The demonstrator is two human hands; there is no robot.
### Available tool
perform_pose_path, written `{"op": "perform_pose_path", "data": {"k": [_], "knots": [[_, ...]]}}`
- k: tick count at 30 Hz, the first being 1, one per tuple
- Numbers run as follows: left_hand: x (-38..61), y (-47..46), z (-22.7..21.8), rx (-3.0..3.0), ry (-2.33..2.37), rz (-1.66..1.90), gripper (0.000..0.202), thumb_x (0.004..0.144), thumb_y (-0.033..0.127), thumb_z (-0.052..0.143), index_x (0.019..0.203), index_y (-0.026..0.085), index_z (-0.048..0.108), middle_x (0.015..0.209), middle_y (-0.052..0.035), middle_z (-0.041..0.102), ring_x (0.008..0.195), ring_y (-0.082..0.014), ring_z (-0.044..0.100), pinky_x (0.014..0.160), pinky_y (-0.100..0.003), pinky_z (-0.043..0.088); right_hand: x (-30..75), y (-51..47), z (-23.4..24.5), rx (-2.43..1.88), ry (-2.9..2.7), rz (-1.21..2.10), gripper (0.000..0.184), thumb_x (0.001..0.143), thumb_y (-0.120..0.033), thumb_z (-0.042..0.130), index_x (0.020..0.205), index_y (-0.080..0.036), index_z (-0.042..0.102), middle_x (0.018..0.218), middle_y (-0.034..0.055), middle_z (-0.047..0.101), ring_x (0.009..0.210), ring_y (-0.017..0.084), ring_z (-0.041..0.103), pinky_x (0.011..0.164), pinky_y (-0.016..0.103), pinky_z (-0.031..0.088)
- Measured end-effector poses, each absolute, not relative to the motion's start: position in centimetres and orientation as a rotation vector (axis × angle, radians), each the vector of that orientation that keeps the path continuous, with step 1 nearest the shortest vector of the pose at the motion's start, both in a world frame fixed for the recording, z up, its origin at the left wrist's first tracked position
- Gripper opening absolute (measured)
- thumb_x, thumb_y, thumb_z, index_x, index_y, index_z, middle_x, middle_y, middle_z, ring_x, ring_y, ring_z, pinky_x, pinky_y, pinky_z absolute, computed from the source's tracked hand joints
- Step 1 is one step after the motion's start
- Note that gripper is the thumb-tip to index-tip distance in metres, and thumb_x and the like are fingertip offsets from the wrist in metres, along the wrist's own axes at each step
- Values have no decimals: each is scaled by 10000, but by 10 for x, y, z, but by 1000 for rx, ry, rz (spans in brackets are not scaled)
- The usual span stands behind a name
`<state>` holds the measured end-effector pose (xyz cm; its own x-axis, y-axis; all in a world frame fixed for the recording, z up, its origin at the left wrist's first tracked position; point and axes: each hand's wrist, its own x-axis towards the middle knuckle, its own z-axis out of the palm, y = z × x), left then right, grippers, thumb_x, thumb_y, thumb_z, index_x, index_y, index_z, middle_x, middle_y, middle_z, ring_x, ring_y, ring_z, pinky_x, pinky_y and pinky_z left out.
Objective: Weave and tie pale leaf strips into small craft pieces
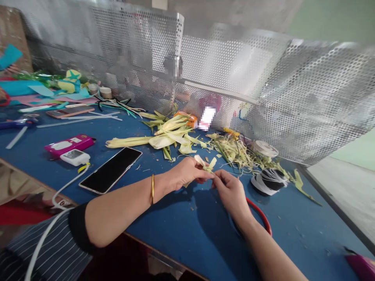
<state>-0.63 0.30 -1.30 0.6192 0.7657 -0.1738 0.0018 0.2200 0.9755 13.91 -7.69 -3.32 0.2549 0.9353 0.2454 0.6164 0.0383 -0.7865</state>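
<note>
My left hand (pixel 187 171), with a gold bangle at its wrist, pinches a small pale corn husk piece (pixel 208 168) whose strips stick out above the fingers. Close against it on the right, my right hand (pixel 231 191) has thumb and forefinger pressed together. What lies between those fingertips is too small to make out. A red curved handle (pixel 263 218) shows from under my right wrist; the rest of that object is hidden. To the right of my right hand sits a black spool wound with white thread (pixel 268 181).
Corn husks (pixel 164 136) lie beyond my hands, with a heap of husk scraps (pixel 234 152) to their right. A dark-screened phone (pixel 111 169) and a magenta box (pixel 70 145) are at left. A perforated metal screen (pixel 222 66) borders the blue table (pixel 181 226) at the back.
</note>
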Motion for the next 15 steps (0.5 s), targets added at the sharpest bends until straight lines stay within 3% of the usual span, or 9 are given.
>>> {"op": "perform_pose_path", "data": {"k": [7, 12, 15], "knots": [[-4, 5, -11, 1271, 809, 673, 54, 711, 138, 717, 734, 118, 672, 560, 24, 599, 481, -82, 514, 534, -230, 431, 142, -80, -24, -1462, -1331, 766, 366, 815, -452, 626, 548, -208, 569, 564, -5, 553, 609, 151, 469, 620, 281, 349], [-8, 10, -11, 1260, 813, 705, 116, 677, 156, 748, 774, 127, 692, 603, 21, 625, 515, -93, 545, 556, -245, 457, 143, -81, -15, -1318, -1150, 969, 299, 743, -415, 697, 556, -200, 608, 527, -2, 565, 599, 150, 485, 652, 290, 381], [-10, 11, -13, 1240, 809, 654, 193, 661, 179, 765, 840, 137, 703, 619, 23, 627, 522, -95, 540, 549, -249, 453, 143, -79, -18, -1326, -981, 1095, 333, 700, -501, 730, 621, -186, 655, 576, 9, 602, 590, 155, 520, 626, 291, 426]]}}
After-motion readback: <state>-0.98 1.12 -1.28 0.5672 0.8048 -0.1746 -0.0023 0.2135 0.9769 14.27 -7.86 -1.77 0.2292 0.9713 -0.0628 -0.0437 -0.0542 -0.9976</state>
